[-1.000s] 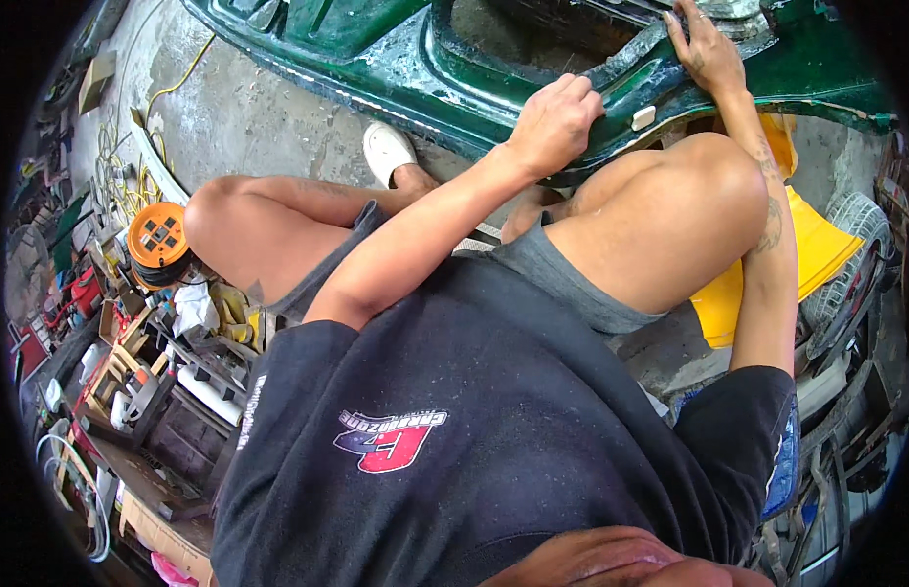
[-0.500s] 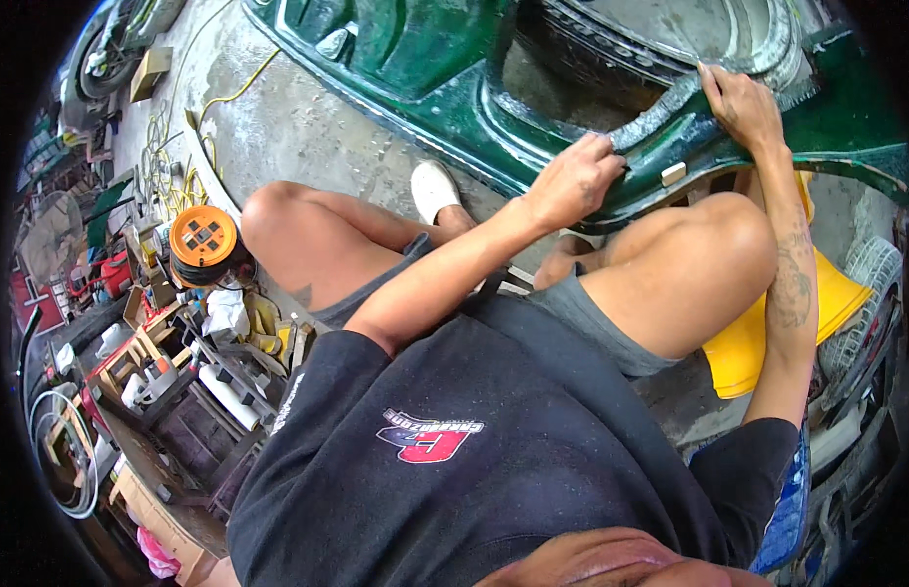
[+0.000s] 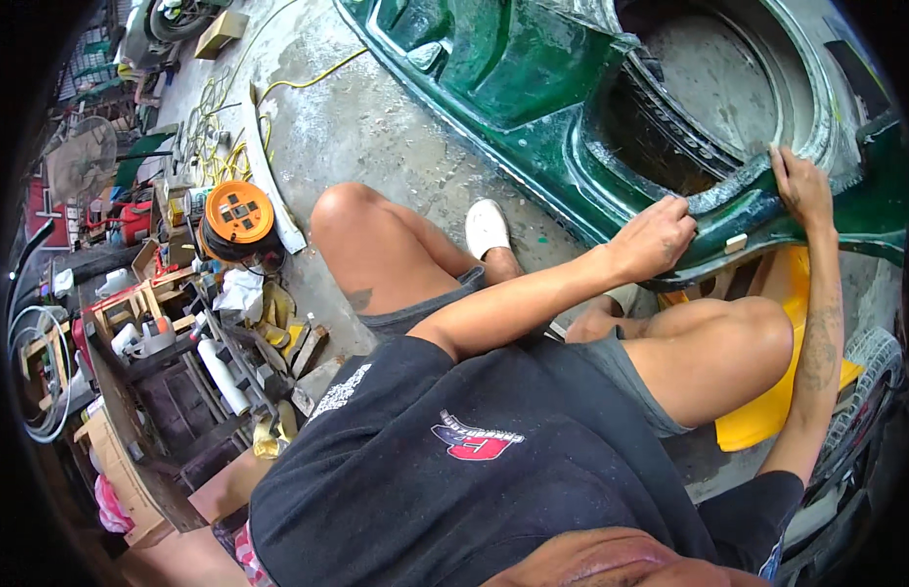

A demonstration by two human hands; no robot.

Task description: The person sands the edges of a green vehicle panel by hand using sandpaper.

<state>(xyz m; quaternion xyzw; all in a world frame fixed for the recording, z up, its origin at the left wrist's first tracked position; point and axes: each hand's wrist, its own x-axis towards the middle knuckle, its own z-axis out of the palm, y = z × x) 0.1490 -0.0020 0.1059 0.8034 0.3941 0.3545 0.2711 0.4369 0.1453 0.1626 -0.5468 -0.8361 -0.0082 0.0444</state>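
A large green car body panel (image 3: 532, 161) with worn paint and a greyish, sanded-looking rim lies in front of me at the upper right. My left hand (image 3: 655, 238) is closed at the near rim of its big opening, fingers bent and pressed together; what they hold, if anything, is hidden. Farther right, my right hand (image 3: 804, 191) is curled over the panel's edge, its fingertips on the whitish rim of the opening. A small pale block (image 3: 736, 243) rests on the green surface between the two hands.
An orange cable reel (image 3: 239, 212) stands on the concrete floor to my left, beside a cluttered wooden crate (image 3: 141, 411). A yellow cord (image 3: 312, 81) runs across the floor. Under my right arm is a yellow plastic piece (image 3: 753, 421), with a tyre (image 3: 870, 382) beyond it.
The whole view has swung, so the panel, both hands and the floor items sit farther right and mostly lower. Both hands remain at about the same places on the panel.
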